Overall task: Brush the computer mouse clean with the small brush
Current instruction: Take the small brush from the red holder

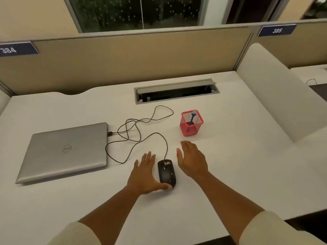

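Observation:
A black wired computer mouse [166, 172] lies on the white desk, with pale crumbs on its front and right side. My left hand [145, 175] lies flat just left of it, fingers straight, the thumb touching the mouse's rear edge. My right hand [192, 160] hovers open to the right of the mouse, fingers straight and pointing away, not touching it. The small blue brush [191, 119] stands bristles-up inside a red mesh pen cup [192, 123], a short way beyond my right hand.
A shut silver laptop [65, 151] lies at the left, and the mouse's black cable [139, 128] loops from its side across the desk. A grey cable hatch [176, 91] sits open at the back. A beige partition [123, 59] rises behind, a white divider [276, 96] at the right.

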Motion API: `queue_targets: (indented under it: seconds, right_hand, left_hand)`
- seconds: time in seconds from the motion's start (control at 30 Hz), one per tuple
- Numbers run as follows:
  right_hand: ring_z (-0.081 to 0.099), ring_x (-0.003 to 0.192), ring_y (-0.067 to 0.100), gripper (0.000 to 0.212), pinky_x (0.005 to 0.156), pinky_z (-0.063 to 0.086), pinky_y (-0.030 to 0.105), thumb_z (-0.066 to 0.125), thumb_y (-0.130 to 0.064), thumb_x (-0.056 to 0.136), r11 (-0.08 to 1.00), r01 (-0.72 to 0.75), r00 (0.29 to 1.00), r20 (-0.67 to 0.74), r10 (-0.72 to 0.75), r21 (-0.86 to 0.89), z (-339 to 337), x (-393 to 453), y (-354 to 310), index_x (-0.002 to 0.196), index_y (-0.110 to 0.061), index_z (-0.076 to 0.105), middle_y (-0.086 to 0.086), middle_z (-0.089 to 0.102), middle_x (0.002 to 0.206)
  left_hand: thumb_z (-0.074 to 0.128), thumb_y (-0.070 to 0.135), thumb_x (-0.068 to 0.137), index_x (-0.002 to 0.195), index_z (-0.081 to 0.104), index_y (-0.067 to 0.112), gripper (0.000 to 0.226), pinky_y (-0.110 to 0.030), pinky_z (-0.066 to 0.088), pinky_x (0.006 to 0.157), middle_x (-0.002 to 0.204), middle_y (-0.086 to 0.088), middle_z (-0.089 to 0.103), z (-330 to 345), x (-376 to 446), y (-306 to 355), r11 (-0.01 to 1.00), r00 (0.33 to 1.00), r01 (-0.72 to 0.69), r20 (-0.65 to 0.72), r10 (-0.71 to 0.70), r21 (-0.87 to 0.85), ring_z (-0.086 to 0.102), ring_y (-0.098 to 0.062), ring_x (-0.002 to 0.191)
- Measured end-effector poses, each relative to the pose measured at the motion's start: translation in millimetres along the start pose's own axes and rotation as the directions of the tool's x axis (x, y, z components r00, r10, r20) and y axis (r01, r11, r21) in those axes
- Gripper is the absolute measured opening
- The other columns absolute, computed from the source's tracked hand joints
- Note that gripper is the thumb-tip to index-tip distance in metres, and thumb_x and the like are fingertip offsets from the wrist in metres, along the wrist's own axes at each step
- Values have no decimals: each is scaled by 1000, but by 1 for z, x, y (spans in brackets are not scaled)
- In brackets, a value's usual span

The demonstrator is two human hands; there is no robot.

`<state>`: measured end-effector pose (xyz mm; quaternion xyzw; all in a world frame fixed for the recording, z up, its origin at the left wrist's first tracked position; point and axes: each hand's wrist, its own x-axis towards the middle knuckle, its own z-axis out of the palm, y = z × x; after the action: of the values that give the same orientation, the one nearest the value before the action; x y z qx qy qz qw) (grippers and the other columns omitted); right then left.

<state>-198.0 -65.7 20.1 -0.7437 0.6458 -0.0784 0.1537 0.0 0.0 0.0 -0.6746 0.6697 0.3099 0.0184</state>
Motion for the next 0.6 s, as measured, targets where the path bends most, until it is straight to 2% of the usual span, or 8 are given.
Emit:
queue_targets:
  seconds: [0.2, 0.37, 0.5, 0.6]
  right_hand:
    - [61, 116, 24, 43, 91, 52, 32, 46, -39, 102, 998, 56, 990, -130, -54, 12, 4, 1, 3, 132, -11, 59, 7, 63, 131]
    - [68, 95, 26, 30, 74, 56, 33, 60, -29, 96, 993, 119, 964, -242, -111, 17, 1, 2, 4, 115, -7, 68, 10, 71, 110]
    - [68, 81, 26, 21, 65, 59, 34, 66, -21, 90, 969, 246, 895, -391, -215, 29, -5, 9, 1, 102, -5, 71, 11, 72, 96]
    - [67, 81, 27, 18, 64, 61, 36, 69, -17, 89, 958, 278, 857, -467, -215, 67, -15, 23, -1, 101, -3, 70, 13, 71, 94]
  left_hand:
    - [52, 103, 50, 159, -11, 28, 146, -47, -13, 122, 166, 7, -21, 15, 7, -3, 997, 999, -46, -17, 47, 59, -22, -14, 152]
    - [50, 104, 49, 160, -3, 31, 143, -51, -16, 122, 168, 8, -15, 23, 9, -4, 995, 996, -82, -39, 85, 59, -19, -12, 153]
    - [51, 103, 51, 160, 3, 31, 139, -53, -17, 121, 169, 7, -11, 25, 9, -3, 995, 995, -90, -49, 92, 39, -16, -13, 154]
    - [51, 102, 52, 159, 5, 30, 137, -54, -16, 121, 169, 6, -9, 25, 8, -3, 995, 993, -97, -59, 98, 29, -15, -13, 154]
